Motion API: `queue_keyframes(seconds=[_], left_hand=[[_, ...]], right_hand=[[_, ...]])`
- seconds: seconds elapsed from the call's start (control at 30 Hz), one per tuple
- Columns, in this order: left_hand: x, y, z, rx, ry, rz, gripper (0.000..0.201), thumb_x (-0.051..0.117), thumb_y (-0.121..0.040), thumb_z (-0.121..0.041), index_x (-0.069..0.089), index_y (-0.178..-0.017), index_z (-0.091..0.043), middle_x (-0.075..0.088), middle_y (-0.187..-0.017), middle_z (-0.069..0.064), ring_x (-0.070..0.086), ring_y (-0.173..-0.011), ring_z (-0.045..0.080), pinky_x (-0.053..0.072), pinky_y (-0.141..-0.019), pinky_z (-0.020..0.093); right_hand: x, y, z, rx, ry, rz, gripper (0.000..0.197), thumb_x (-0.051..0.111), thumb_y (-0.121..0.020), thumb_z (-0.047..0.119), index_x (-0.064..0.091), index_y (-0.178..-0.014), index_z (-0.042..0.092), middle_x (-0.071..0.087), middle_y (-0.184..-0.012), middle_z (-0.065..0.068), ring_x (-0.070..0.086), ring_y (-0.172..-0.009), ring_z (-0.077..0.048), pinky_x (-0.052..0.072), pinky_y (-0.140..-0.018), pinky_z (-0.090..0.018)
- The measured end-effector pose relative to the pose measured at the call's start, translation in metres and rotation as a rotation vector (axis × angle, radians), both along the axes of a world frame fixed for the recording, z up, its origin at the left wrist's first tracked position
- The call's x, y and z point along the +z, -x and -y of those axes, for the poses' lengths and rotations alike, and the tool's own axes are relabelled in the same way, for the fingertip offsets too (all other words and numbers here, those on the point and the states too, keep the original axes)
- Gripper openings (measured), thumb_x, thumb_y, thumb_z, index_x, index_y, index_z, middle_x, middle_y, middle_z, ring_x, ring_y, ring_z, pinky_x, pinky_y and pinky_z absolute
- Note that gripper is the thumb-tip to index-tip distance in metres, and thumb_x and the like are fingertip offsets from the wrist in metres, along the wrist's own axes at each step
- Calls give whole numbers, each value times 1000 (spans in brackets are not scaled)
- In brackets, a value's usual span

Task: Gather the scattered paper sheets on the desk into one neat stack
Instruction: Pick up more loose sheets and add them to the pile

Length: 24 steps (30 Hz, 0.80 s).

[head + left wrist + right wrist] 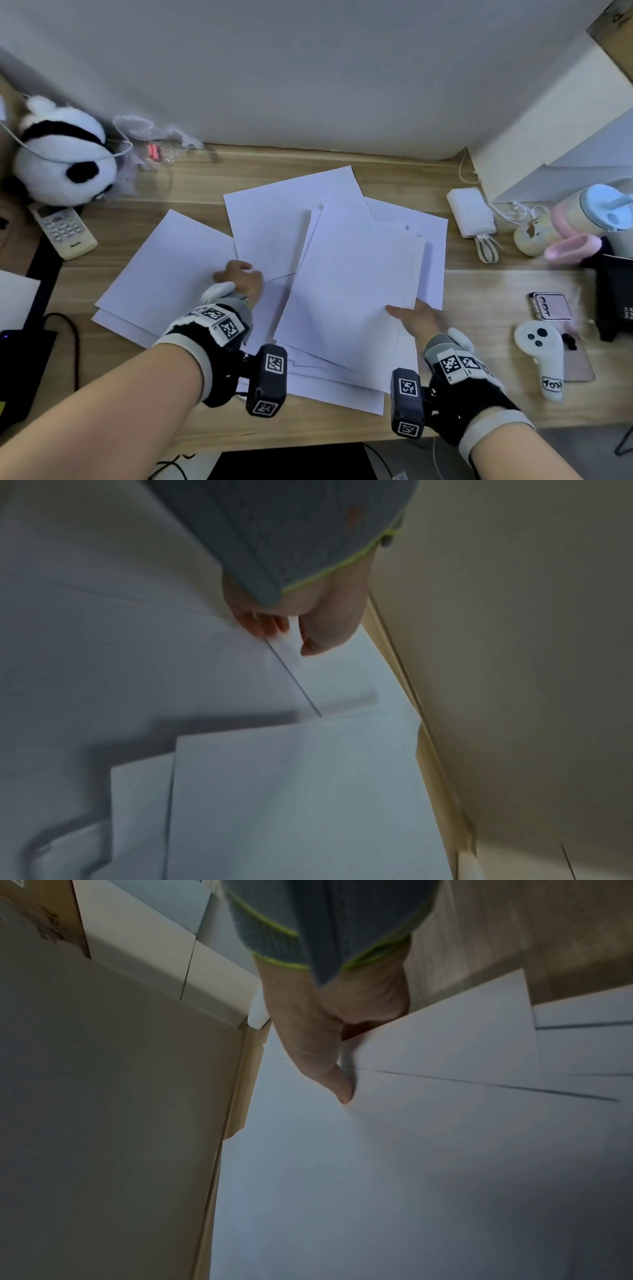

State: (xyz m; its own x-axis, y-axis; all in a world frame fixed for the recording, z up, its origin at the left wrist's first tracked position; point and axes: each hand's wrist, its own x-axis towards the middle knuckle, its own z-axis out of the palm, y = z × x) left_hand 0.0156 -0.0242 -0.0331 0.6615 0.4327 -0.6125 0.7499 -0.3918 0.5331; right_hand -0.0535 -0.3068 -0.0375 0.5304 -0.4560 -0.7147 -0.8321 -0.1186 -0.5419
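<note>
1. On the desk (191, 178), white sheets (294, 219) lie fanned and overlapping across the middle, from near-left to far-right, not squared up.
2. Right hand (416, 317) grips a bundle of sheets (349, 274) at its near right corner; the thumb lies on top and the fingers go under the paper. The bundle's edges are staggered, and it sits over the other sheets.
3. From the right wrist view, the thumb (322, 1058) presses down on the top sheet (394, 1164), with the paper's edge tucked into the hand.
4. Left hand (241, 277) rests on the sheets just left of the bundle, fingers bent, at the spot where a left sheet (171, 260) meets the far middle one.
5. From the left wrist view, the left fingertips (260, 623) and thumb (322, 639) are close together at a sheet's edge (291, 680); blur hides whether they pinch it, so I cannot tell how that hand is holding.
6. More sheets stick out at the near side, beneath the bundle, toward the desk's near edge.
7. Far left sit a panda toy (61, 154) and a remote (63, 231).
8. Right of the paper: a power bank (471, 212) with a cable, a lidded cup (592, 212), a pink case (551, 306), and a white controller (541, 356) nearer.
</note>
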Motion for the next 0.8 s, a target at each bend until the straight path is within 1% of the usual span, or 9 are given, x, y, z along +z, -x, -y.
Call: queue_keyframes(seconds=[0.07, 0.1, 0.17, 0.23, 0.3, 0.43, 0.6, 0.7, 0.8], left_hand=[[-1, -4, -18, 57, -8, -98, 35, 54, -82, -27, 55, -115, -16, 55, -123, 16, 57, -112, 36, 47, -94, 36], [-3, -8, -23, 114, 117, -107, 27, 53, -81, -27, 54, -105, -15, 56, -113, 16, 59, -106, 34, 49, -88, 34], [-2, -14, -25, 144, 300, -100, 20, 51, -86, -26, 50, -84, -6, 53, -84, 13, 56, -69, 28, 43, -59, 26], [-5, -20, -26, 213, 335, -93, 33, 58, -89, -24, 55, -68, 2, 53, -70, 15, 41, -50, 22, 30, -50, 24], [-6, -24, -22, 172, 315, -90, 39, 63, -86, -26, 51, -57, -3, 51, -63, 13, 37, -48, 21, 26, -47, 23], [7, -29, -16, 78, 342, -81, 35, 62, -87, -23, 46, -58, -9, 45, -60, 7, 32, -48, 17, 23, -34, 8], [41, -41, -4, 115, 488, 145, 27, 56, -87, -10, 48, -62, -13, 48, -53, 4, 48, -33, 10, 37, -40, 17], [76, -50, 12, 176, 661, 293, 26, 52, -88, -6, 45, -63, -13, 48, -44, 0, 45, -46, 17, 47, -48, 22], [117, -56, 30, 151, 833, 428, 25, 47, -89, -2, 44, -66, -12, 45, -45, 0, 46, -41, 14, 54, -50, 22]], right_hand=[[-2, 0, 1, -1, 6, 19, 46, 65, -84, 5, 52, -127, -3, 60, -127, -18, 57, -117, -33, 43, -92, -31], [-1, 0, 0, -1, 10, 25, 45, 65, -84, 5, 52, -126, -3, 60, -127, -18, 57, -117, -33, 43, -93, -31], [-2, 0, 1, 7, 11, 35, 44, 65, -84, 5, 53, -125, -3, 61, -125, -18, 57, -116, -33, 43, -93, -32], [-4, 0, 1, 2, -1, 37, 42, 65, -84, 5, 54, -124, -2, 62, -125, -19, 58, -115, -33, 44, -95, -35], [-6, 0, 2, 9, 3, 35, 43, 65, -84, 7, 55, -124, -1, 62, -124, -18, 58, -114, -33, 45, -96, -36], [-6, -1, 3, 2, -8, 37, 42, 65, -84, 6, 54, -124, -1, 62, -124, -18, 58, -115, -33, 45, -97, -37], [-5, 0, 4, -9, -31, 47, 43, 64, -84, 6, 54, -125, 0, 61, -126, -17, 57, -116, -32, 44, -94, -34], [-2, 0, 3, -20, -45, 51, 42, 64, -84, 3, 54, -124, -2, 61, -127, -18, 57, -117, -32, 43, -91, -31], [-1, 0, 2, -12, -38, 54, 43, 64, -83, 3, 55, -125, -2, 61, -126, -18, 58, -113, -32, 41, -88, -29]])
